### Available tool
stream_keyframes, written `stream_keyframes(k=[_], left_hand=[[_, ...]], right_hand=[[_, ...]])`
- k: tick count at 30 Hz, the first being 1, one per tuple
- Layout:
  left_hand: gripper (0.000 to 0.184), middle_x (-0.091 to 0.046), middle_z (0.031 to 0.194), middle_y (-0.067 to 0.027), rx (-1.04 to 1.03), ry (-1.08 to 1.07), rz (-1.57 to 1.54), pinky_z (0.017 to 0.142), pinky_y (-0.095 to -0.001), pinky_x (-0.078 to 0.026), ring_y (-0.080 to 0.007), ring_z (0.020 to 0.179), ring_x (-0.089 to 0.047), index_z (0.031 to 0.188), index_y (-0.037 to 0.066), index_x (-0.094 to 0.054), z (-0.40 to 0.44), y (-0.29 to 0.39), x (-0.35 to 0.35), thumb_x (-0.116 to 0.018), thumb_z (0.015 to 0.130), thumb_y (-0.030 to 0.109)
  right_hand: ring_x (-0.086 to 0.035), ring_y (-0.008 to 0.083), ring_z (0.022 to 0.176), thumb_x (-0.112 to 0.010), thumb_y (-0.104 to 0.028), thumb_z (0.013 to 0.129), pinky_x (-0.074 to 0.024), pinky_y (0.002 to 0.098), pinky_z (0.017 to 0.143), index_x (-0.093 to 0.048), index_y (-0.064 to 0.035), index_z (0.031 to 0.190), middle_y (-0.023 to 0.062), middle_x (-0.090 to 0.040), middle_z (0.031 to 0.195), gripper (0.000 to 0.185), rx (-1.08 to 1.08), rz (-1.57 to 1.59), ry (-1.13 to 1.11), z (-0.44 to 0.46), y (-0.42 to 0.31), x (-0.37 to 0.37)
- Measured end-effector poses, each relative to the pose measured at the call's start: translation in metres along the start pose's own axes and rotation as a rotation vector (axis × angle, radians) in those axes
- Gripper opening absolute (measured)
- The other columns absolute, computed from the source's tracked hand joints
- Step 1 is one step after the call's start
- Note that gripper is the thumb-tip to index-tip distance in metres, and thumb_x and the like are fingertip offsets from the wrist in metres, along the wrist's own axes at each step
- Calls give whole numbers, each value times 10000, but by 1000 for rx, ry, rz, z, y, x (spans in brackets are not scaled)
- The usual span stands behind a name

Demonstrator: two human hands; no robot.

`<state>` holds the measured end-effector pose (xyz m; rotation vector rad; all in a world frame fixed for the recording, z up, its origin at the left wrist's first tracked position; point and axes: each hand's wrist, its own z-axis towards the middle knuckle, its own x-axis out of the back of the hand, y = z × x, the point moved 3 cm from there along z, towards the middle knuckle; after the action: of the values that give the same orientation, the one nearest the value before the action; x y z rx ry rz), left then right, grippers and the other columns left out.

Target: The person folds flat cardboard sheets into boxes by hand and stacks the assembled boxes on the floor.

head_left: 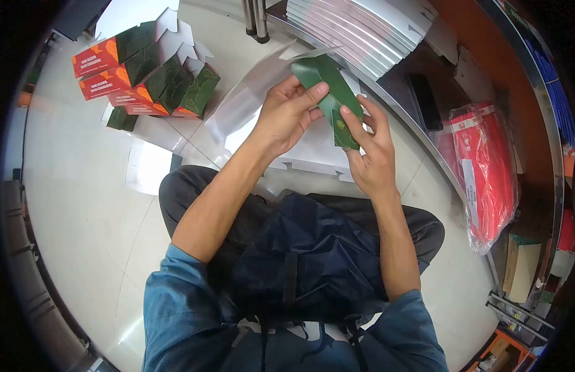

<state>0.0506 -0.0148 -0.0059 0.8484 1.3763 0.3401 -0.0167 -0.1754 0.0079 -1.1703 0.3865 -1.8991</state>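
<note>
A dark green cardboard carton piece (344, 93), partly folded, is held up between both hands in front of my knees. My left hand (292, 111) pinches its left side, with the thumb on top. On the right edge, my right hand (374, 139) grips it with the thumb and fingers near a small folded end panel that bears a faint round mark. Beneath the hands lie white cardboard sheets (306, 162) with cut flaps. To the left is a stack of green and orange printed cartons (145, 80) with white flaps standing up.
A pile of flat white cardboard blanks (362, 31) rests on the low shelf at the top. On that shelf are a black phone-like object (425, 102) and a plastic-wrapped red packet (483, 173). A white piece (150, 166) lies on the tiled floor at left.
</note>
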Motion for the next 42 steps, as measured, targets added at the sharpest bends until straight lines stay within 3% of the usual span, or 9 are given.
stream_keyframes(k=[4,9,11,18,21,30,33,38,42], left_hand=[[224,-648,1086,-69,-12,58,172,886,-340,-539,-166,985,-633,1146,41,-625,1,-4,3,-655,932,101],[222,-647,1092,-79,31,-30,-107,911,-379,-533,-182,1003,-635,1155,19,-608,10,3,7,-616,959,122],[223,-643,1102,-85,57,-39,-162,913,-391,-534,-188,1018,-632,1155,7,-602,11,6,7,-601,968,129],[210,-632,1112,-76,73,60,74,835,-354,-560,-160,1027,-617,1146,41,-619,-1,-15,-3,-607,968,153],[197,-643,1067,-44,33,85,181,776,-317,-563,-128,941,-627,1114,54,-649,-1,-20,-1,-616,969,183],[321,-644,1082,-62,60,79,491,793,-273,-502,-104,945,-588,1198,27,-616,-13,-41,-10,-570,1000,276],[310,-650,1003,-66,-139,-9,976,760,-302,-499,-121,874,-581,1174,13,-621,-11,-35,-6,-574,995,262],[533,-631,783,-256,-69,-202,1403,694,-452,-473,-418,763,-640,1447,92,-310,-16,0,-6,-535,966,145],[443,-605,669,-240,-366,-363,1525,626,-521,-457,-445,658,-608,1380,98,-384,-24,-2,-11,-504,955,128]], right_hand=[[-608,315,1074,-741,17,738,-537,384,894,-627,-212,1306,156,-511,1340,622,-1,-14,-19,-3,9,-4],[-597,278,1096,-704,10,786,-499,351,933,-601,-144,1333,151,-525,1316,578,2,339,-31,-3,17,4],[-586,271,1117,-703,-11,802,-484,339,948,-592,-116,1338,152,-527,1309,557,-314,540,25,-10,23,3],[-594,330,1112,-736,-107,811,-516,372,910,-570,-192,1365,158,-507,1341,584,51,-189,0,-5,11,-4],[-606,365,1063,-720,-125,831,-536,396,870,-562,-230,1368,165,-497,1348,569,47,-171,-46,-4,17,-5],[-629,342,986,-669,-260,895,-523,430,830,-400,-12,1448,193,-521,1216,663,-218,-397,-126,-7,16,-21],[-623,353,1001,-676,-248,885,-490,428,901,-290,27,1486,223,-516,1199,765,-144,-26,-304,-5,12,-15],[-598,149,913,-598,-144,964,-482,307,849,-484,2,1271,60,-606,922,358,-319,505,-31,-4,50,21],[-551,125,789,-621,-124,956,-470,279,726,-560,-28,1212,44,-594,857,280,-367,367,-134,0,49,12]])
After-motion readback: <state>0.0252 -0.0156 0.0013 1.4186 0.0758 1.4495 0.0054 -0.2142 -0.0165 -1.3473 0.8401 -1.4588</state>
